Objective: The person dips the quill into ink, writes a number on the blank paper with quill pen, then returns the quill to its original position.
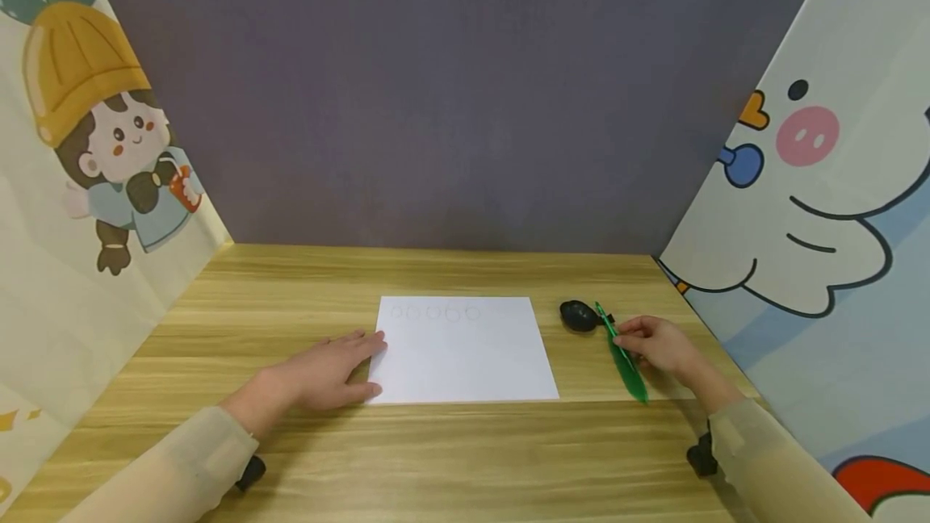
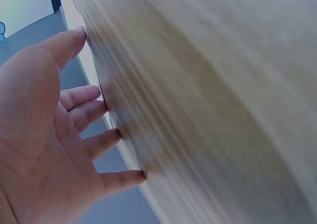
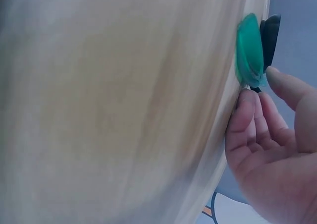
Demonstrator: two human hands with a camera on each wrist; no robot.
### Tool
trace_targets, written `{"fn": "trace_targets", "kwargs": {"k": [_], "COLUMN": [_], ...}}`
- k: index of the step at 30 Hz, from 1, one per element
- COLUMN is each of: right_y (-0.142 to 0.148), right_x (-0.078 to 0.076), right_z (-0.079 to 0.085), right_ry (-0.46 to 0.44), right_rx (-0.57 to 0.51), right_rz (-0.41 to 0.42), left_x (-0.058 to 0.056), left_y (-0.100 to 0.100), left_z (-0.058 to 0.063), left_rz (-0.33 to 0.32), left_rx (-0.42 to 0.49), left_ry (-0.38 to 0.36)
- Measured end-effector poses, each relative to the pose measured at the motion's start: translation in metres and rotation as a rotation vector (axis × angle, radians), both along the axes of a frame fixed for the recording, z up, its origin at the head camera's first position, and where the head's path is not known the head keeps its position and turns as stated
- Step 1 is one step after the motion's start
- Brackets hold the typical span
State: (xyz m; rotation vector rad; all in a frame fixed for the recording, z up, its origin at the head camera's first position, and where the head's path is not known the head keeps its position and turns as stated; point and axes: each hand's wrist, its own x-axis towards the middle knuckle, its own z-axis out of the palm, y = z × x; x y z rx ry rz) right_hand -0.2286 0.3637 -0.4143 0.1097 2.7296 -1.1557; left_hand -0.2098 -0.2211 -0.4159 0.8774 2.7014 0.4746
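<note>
A white sheet of paper lies on the table, with a row of faint round outlines along its top left. My left hand rests at the sheet's left edge, fingers spread and tips on the paper. In the left wrist view the same hand has its fingers stretched towards the tabletop. To the right of the sheet, my right hand pinches a green feather-shaped pen near its middle. Its thin end points away from me. In the right wrist view the fingertips meet just below the pen's broad green part.
A black rounded object with a short stub lies left of the pen's thin end; its kind is unclear. The wooden table meets a dark grey panel at the back. Cartoon-printed walls stand on both sides.
</note>
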Motion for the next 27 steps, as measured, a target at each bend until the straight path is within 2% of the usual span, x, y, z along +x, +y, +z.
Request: {"fn": "trace_targets", "kwargs": {"k": [11,18,23,27], "right_y": [0.0,-0.003,-0.008,-0.021], "right_x": [0.005,0.006,0.009,0.015], "right_z": [0.008,0.011,0.014,0.022], "right_ry": [0.036,0.046,0.122,0.215], "right_rx": [0.025,0.031,0.068,0.18], "right_rz": [0.006,0.005,0.017,0.045], "left_x": [0.0,-0.002,-0.003,-0.004], "left_y": [-0.002,-0.005,-0.008,-0.01], "left_z": [0.001,-0.003,-0.002,-0.002], "left_rz": [-0.03,-0.017,-0.043,-0.053], "left_rx": [-0.006,-0.003,0.031,0.053], "left_ry": [0.032,0.055,0.085,0.151]}}
